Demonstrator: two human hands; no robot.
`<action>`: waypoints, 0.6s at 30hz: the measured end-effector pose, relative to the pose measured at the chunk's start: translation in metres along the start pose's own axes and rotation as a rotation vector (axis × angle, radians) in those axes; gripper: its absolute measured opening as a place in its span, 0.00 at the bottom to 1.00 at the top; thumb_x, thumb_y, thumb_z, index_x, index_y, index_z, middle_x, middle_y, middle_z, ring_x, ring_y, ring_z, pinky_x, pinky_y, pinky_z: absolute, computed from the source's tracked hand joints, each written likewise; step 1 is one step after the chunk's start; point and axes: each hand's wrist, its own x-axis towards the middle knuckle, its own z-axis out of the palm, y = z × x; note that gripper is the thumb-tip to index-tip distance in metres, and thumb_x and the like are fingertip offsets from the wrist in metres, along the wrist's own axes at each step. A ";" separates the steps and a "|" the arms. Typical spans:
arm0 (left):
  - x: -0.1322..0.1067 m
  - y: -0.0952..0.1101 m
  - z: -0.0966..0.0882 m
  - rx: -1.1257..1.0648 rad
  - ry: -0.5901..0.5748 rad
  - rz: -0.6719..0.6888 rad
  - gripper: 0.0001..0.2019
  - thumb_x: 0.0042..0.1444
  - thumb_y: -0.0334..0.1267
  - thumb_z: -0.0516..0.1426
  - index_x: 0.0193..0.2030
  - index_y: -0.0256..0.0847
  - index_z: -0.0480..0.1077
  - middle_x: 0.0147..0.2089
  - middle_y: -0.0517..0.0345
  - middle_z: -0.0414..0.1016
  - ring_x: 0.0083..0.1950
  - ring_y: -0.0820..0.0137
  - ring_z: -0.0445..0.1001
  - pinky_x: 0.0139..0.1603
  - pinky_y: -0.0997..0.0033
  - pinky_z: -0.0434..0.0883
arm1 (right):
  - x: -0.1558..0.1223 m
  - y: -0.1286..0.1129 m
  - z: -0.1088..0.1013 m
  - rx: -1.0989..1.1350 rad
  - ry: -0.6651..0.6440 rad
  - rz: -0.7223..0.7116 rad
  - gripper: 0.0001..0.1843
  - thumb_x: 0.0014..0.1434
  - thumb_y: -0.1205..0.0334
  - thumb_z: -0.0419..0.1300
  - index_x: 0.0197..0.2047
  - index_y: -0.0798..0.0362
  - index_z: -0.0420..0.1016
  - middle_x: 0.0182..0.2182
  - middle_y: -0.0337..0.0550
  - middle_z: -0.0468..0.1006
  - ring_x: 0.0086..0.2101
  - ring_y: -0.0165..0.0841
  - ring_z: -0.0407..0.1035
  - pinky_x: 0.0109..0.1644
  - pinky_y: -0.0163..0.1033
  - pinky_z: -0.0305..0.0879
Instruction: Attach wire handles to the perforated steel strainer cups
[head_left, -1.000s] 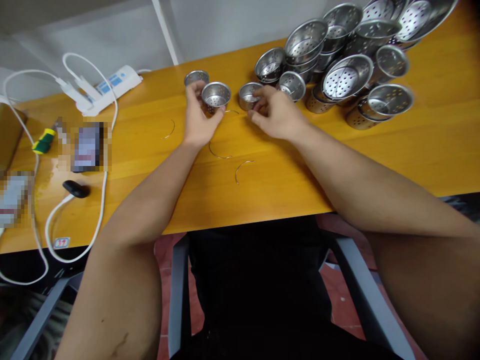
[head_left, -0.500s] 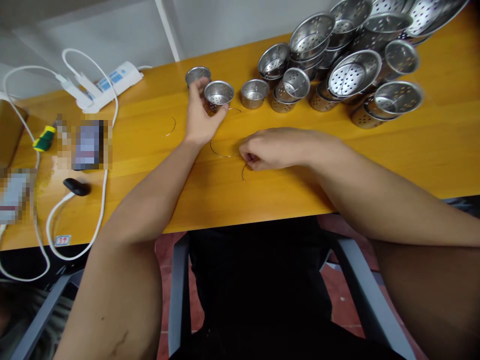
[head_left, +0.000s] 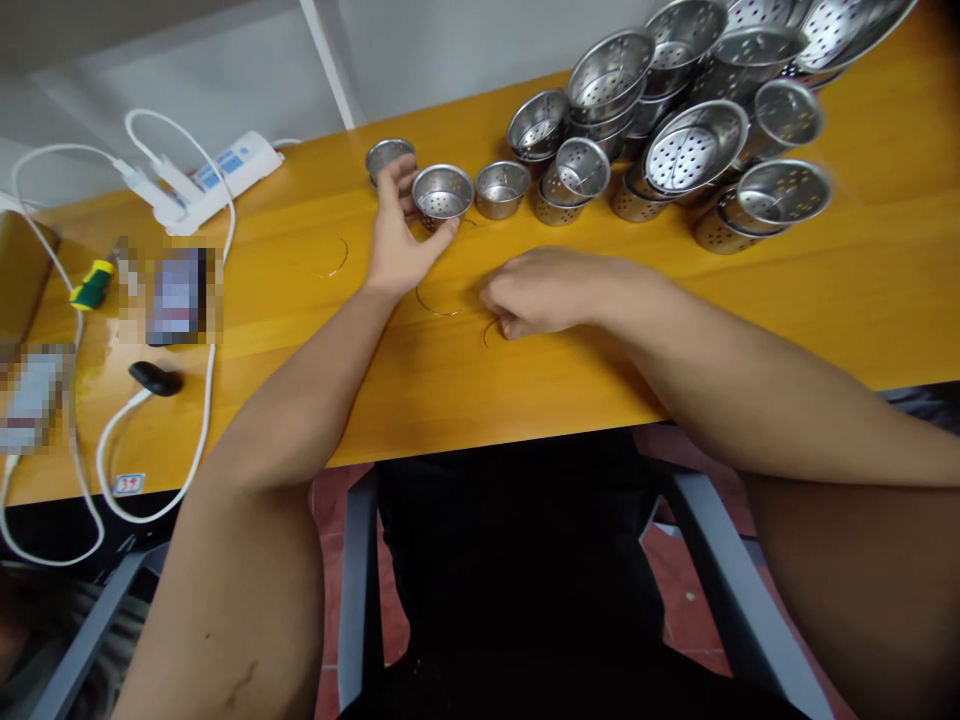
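My left hand (head_left: 401,235) curves around a small perforated metal cup (head_left: 442,192), fingers at its left side and thumb along its front. Behind those fingers stands another small metal cup (head_left: 388,158), partly covered by them. To the right is a similar small cup (head_left: 502,190), close beside the one in my hand. My right hand (head_left: 532,290) is closed in a pinch low over the table, and a thin curved wire (head_left: 486,335) sticks out from under its fingertips. Between my hands lies another curved wire (head_left: 435,308); a further wire (head_left: 341,258) rests left of my left wrist.
Many perforated metal cups and bowls, some nested, crowd the back right, including a tilted bowl (head_left: 694,150). On the left are a white power strip (head_left: 225,175) with cables, a screwdriver (head_left: 94,285), a blurred-out phone (head_left: 178,295) and a black oval object (head_left: 155,378).
My left hand and its cup have shifted slightly right, nearer the neighbouring cup. My right hand stays pinched in nearly the same spot. The whole view has shifted a little.
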 end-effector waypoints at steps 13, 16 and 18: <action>0.003 0.009 -0.004 0.014 0.096 0.017 0.47 0.47 0.64 0.86 0.68 0.62 0.71 0.71 0.46 0.75 0.76 0.37 0.75 0.78 0.28 0.79 | 0.010 0.053 0.024 0.557 0.371 -0.115 0.06 0.66 0.63 0.72 0.42 0.48 0.78 0.33 0.39 0.80 0.33 0.40 0.72 0.41 0.43 0.64; 0.002 0.013 -0.005 0.055 0.076 0.054 0.46 0.48 0.66 0.86 0.67 0.62 0.72 0.69 0.46 0.76 0.77 0.37 0.74 0.77 0.29 0.80 | 0.016 0.058 0.033 0.776 0.455 -0.134 0.10 0.66 0.57 0.75 0.47 0.46 0.81 0.35 0.40 0.81 0.36 0.41 0.74 0.42 0.43 0.69; 0.001 0.021 -0.007 0.112 0.065 0.096 0.47 0.50 0.68 0.86 0.69 0.62 0.70 0.71 0.45 0.76 0.77 0.38 0.74 0.76 0.32 0.81 | 0.021 0.058 0.038 0.900 0.521 -0.177 0.17 0.67 0.55 0.76 0.56 0.46 0.82 0.38 0.41 0.83 0.38 0.42 0.75 0.43 0.44 0.73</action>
